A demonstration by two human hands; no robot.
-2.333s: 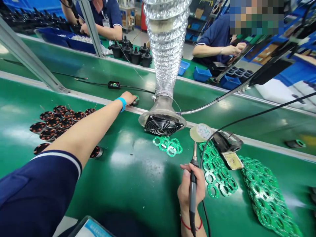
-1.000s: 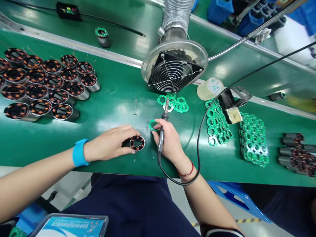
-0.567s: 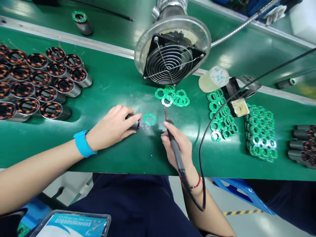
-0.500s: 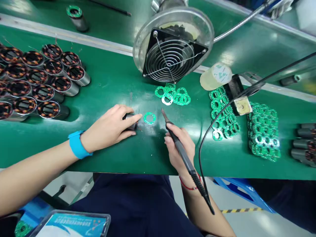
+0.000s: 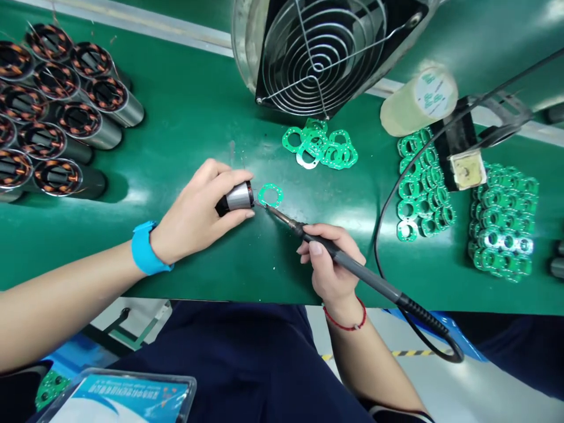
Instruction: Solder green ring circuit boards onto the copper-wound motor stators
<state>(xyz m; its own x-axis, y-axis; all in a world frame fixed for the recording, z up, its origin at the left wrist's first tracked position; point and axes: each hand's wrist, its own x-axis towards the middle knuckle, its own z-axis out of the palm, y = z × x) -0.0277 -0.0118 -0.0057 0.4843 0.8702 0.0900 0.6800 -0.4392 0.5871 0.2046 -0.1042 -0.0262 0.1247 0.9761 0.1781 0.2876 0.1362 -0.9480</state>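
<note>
Lying on its side on the green bench, a silver motor stator [image 5: 239,197] is gripped between the thumb and fingers of my left hand [image 5: 202,205]. Its wired end faces right, towards a green ring-shaped circuit board [image 5: 278,191] that lies flat beside it. My right hand [image 5: 332,255] is closed round a soldering iron [image 5: 348,261], held like a pen. The iron's tip meets the lower left edge of the ring board, near the stator's wire ends. Whether the tip presses on a wire or only on the board, I cannot tell.
Several upright stators [image 5: 61,176] stand at left. A black fan [image 5: 317,64] with a wire guard is at the back. Loose ring boards [image 5: 337,155] lie before it; board panels [image 5: 502,223] are stacked at right, near a tape roll [image 5: 409,108] and a soldering-iron stand [image 5: 467,170].
The soldering iron's tip has come down and left onto the ring board's edge. My left hand has shifted its hold, showing more of the stator. The view has moved closer to the bench.
</note>
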